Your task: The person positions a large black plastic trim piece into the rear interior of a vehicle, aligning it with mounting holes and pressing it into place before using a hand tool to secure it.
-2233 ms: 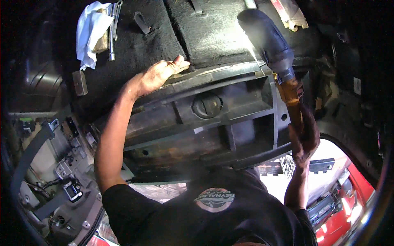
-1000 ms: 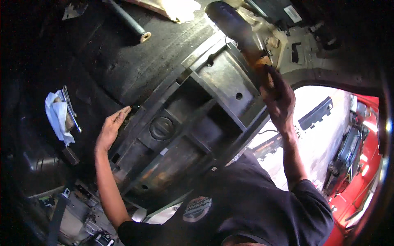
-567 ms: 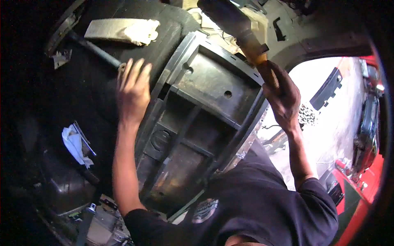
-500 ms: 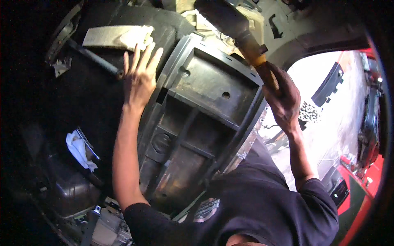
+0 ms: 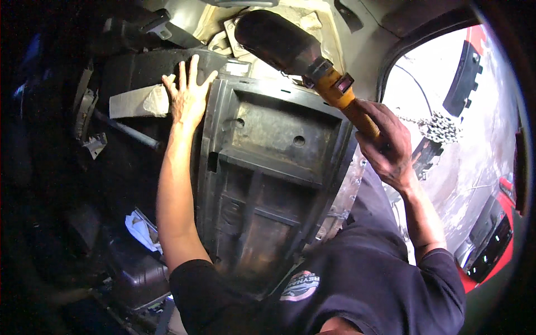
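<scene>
My left hand [image 5: 188, 97], fingers spread, lies over the dark surface beside the far left corner of a black plastic tray [image 5: 254, 155]. Just left of its fingers is a pale, long block-like piece [image 5: 137, 103]; whether they touch is hard to tell. My right hand [image 5: 386, 142] is wrapped round the yellow handle of what looks like a hand-held work light [image 5: 282, 42]. Its broad dark head points to the far left, above the tray's far edge. The tray has several recessed compartments and lies between my arms.
A vehicle opening [image 5: 424, 72] is on the right, with a metal chain [image 5: 441, 128] and a black notched strip [image 5: 463, 78] outside on the pale ground. A grey rod [image 5: 131, 131] and a white-blue cloth [image 5: 142, 230] are on the left.
My left hand has moved off the pale block to its right, with the fingers spread wider. The work light stays in my right hand. The whole view has shifted.
</scene>
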The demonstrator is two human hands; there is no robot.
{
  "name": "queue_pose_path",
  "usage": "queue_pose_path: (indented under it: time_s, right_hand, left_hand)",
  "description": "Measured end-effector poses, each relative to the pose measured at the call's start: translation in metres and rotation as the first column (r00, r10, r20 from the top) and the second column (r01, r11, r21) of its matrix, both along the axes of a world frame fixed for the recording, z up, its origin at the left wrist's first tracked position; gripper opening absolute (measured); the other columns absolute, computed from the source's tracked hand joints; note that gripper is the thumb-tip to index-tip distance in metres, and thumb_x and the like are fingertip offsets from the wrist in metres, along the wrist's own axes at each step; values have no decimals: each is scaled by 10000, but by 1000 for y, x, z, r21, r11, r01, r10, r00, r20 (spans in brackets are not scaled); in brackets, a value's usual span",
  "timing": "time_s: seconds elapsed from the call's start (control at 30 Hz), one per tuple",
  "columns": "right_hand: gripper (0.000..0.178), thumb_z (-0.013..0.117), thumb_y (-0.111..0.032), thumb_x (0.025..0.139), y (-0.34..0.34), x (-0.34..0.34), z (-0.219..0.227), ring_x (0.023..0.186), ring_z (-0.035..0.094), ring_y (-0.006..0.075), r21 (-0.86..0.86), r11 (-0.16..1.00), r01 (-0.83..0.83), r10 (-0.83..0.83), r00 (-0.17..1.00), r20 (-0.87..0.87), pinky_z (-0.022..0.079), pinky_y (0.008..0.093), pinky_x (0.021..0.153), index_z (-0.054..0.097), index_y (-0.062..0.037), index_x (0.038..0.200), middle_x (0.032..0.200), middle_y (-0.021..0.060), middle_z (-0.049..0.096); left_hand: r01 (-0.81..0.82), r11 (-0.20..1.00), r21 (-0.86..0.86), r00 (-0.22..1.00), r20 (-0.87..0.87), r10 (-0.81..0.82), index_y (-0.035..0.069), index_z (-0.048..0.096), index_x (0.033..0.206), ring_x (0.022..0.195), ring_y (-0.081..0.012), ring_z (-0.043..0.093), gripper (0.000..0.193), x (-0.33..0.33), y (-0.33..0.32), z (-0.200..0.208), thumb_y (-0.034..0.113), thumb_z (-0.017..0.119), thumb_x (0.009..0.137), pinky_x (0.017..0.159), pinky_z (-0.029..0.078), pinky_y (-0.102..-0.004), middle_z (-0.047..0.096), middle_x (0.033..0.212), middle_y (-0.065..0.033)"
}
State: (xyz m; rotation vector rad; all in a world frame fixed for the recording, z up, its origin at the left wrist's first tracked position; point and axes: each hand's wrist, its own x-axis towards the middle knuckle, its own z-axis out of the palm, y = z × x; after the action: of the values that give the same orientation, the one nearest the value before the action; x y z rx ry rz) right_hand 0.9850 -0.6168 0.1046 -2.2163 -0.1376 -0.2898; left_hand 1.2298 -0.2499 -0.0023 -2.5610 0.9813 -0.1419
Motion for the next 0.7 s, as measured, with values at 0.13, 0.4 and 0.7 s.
queue_pose_path:
  time_s: [0.13,0.4,0.7]
  right_hand:
    - [497,660,-3,798,-6,4,-4,987,658,394,-7,1000,18,-18,1000,4,540,435,828,575,6,1287,1129,215,642]
    - [494,670,-8,799,-14,10,-19,954,665,394,19,1000,15,-15,1000,12,548,425,790,575,18,1282,1121,228,637]
    - [498,665,13,802,-19,11,-28,975,657,389,73,997,35,-34,999,-23,543,421,811,575,13,1292,1118,221,634]
  left_hand:
    - [-81,993,81,997,4,81,415,555,1385,1497,-399,189,479,-3,-5,-8,161,446,993,1091,144,-788,134,1648,-102]
    - [-118,961,249,983,167,78,543,400,1445,1478,-413,237,579,7,-3,-32,195,460,987,1122,238,-713,144,1646,-123]
    - [73,994,-83,979,196,-56,511,393,1429,1438,-457,299,518,16,13,-53,251,503,994,1118,368,-601,240,1618,-132]
